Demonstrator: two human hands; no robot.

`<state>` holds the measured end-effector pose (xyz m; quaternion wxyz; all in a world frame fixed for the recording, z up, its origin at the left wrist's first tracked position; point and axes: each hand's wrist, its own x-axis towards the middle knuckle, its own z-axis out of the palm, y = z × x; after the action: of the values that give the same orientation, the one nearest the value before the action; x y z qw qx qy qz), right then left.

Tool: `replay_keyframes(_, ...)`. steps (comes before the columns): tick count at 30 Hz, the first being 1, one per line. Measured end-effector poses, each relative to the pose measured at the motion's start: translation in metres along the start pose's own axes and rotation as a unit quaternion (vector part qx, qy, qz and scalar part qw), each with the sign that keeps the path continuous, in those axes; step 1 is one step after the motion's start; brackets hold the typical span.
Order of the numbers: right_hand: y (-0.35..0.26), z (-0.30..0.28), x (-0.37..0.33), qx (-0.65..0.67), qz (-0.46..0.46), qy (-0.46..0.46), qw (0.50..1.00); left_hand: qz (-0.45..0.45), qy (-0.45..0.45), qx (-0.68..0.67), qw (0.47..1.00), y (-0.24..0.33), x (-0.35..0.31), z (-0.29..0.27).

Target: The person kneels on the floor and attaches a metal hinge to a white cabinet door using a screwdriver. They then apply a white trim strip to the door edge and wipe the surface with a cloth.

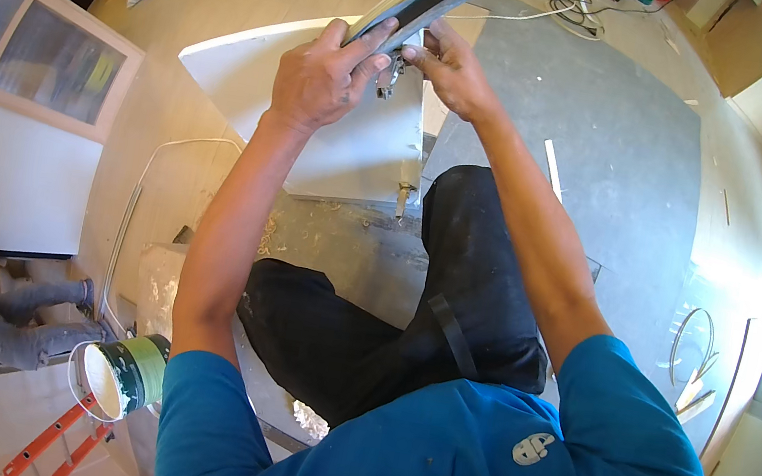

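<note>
My left hand point(318, 81) is wrapped round a long narrow board point(422, 7) with pale and dark layers, raised over a white panel point(357, 140). The fingers lie along its dark face. A small metal cabinet hinge point(389, 83) hangs at the board's near edge, beside my left thumb. My right hand point(455, 70) is closed there, thumb and fingers pinching by the hinge's upper end; part of that grip is hidden. Another metal hinge point(403, 200) sits at the white panel's near corner.
Grey sheeting point(608, 125) covers the floor at right, with a white strip point(552, 169) on it. Cables point(576, 12) lie at the far side. At lower left are a green bucket point(135, 376), an orange ladder point(55, 441) and another seated person point(9, 324). A glazed cabinet point(47, 51) stands left.
</note>
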<state>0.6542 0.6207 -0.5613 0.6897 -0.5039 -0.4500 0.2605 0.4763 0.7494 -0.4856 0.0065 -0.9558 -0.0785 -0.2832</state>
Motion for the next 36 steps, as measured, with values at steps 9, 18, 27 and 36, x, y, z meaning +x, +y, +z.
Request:
replay_keyframes(9,-0.005,-0.002,0.008,0.013,0.02,-0.006,1.0,0.014,0.06,-0.144,0.988,-0.054,-0.057,0.02)
replay_keyframes(18,-0.012,0.002,0.001,0.009,0.025,-0.005,1.0,-0.022,0.083,-0.082,0.993,-0.046,-0.065,0.034)
replay_keyframes(27,-0.009,0.0,-0.004,0.035,-0.008,-0.015,0.999,-0.019,0.068,-0.089,0.994,-0.015,-0.03,0.013)
replay_keyframes(36,-0.009,0.001,-0.005,-0.01,0.006,-0.016,1.0,0.009,0.102,-0.052,0.993,-0.02,-0.038,0.013)
